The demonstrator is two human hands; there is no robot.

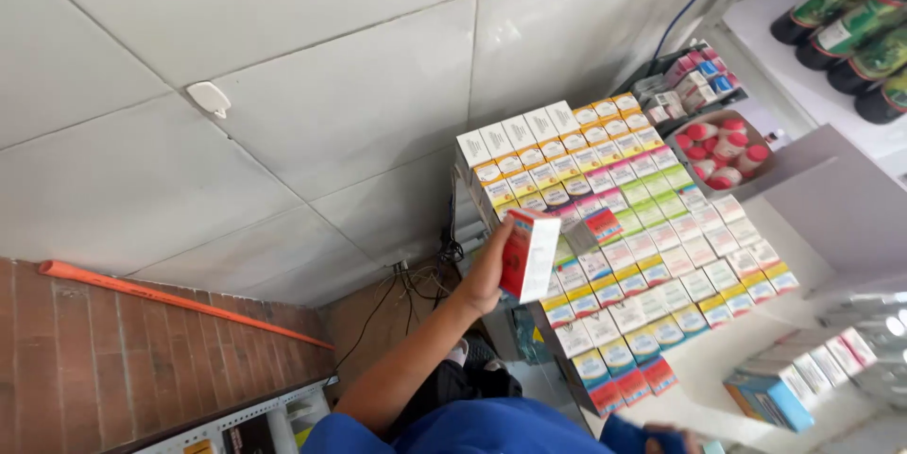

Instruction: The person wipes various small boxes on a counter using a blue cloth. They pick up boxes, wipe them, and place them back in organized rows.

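My left hand point(484, 276) is raised and grips a small red and white carton point(529, 254) by its side, right in front of a display rack point(652, 227) packed with rows of small boxes in white, yellow, pink, green and blue. The carton is held upright against the rack's left part, next to a red box point(602, 224) in the rows. Only the fingers and a blue cuff of my right hand point(676, 438) show at the bottom edge, low by the counter; whether they hold anything is hidden.
A round basket of red-capped little bottles point(723, 152) sits behind the rack. Dark green bottles point(855, 29) lie on a white shelf at the top right. Blue cartons point(770, 397) rest on the counter. White tiled wall point(283, 85), brick wall with an orange pipe point(170, 301), loose cables point(416, 284).
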